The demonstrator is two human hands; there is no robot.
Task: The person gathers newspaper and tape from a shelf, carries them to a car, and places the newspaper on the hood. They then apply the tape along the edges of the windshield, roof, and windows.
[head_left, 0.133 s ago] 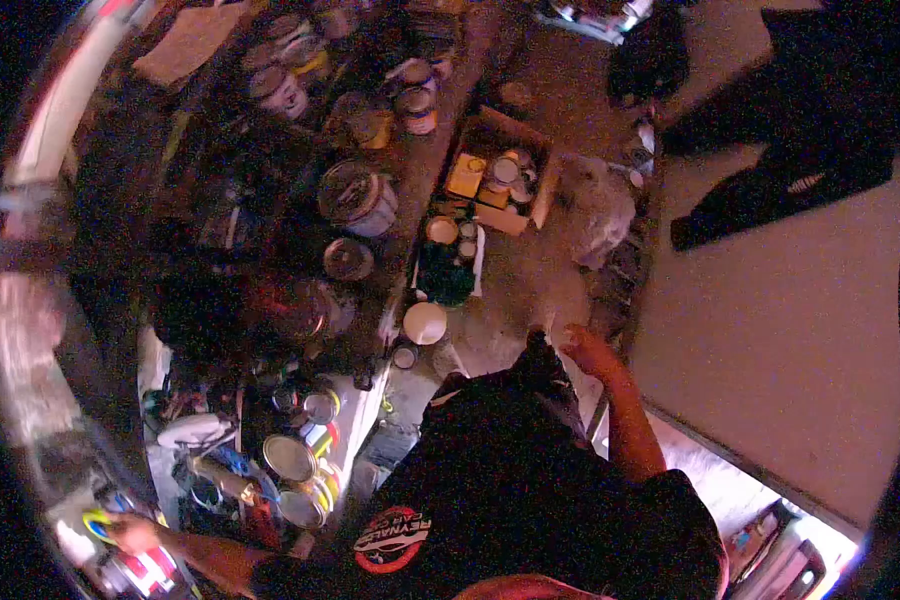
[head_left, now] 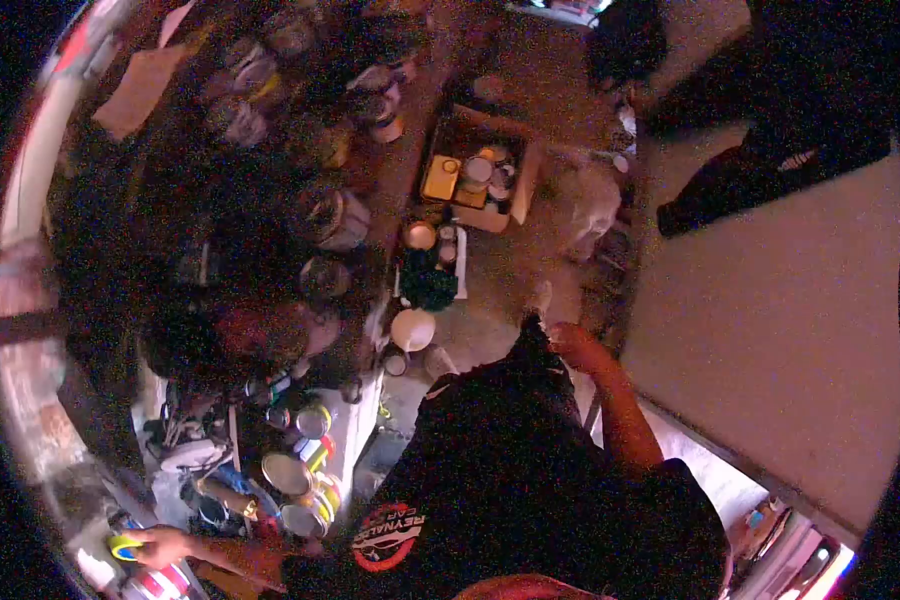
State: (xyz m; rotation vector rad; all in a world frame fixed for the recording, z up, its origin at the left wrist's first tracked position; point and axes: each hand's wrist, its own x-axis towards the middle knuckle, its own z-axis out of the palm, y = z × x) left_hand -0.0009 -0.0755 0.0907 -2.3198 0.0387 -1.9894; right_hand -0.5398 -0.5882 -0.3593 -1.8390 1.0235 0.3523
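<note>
At the lower left, my left hand (head_left: 162, 547) is closed on a yellow, ring-shaped roll of tape (head_left: 125, 546), above a cluttered shelf. A red-and-white striped can (head_left: 160, 582) stands just below that hand. My right hand (head_left: 576, 346) hangs beside my dark trousers, its fingers loosely bent and apart with nothing visible in them. Round can lids (head_left: 287, 474) lie on the lit part of the shelf, to the right of my left hand.
Shelves with several dusty cans (head_left: 332, 217) run along the left. On the floor ahead are a cardboard box (head_left: 490, 221) of cans and a pale round lid (head_left: 413, 329). Crumpled clear plastic (head_left: 592, 205) lies beside the box. A large flat panel (head_left: 770, 330) bounds the right.
My left hand has moved slightly right, toward my body, with the roll of tape. The view has turned a little, so the shelf and box appear farther left. My right hand stays by my leg.
</note>
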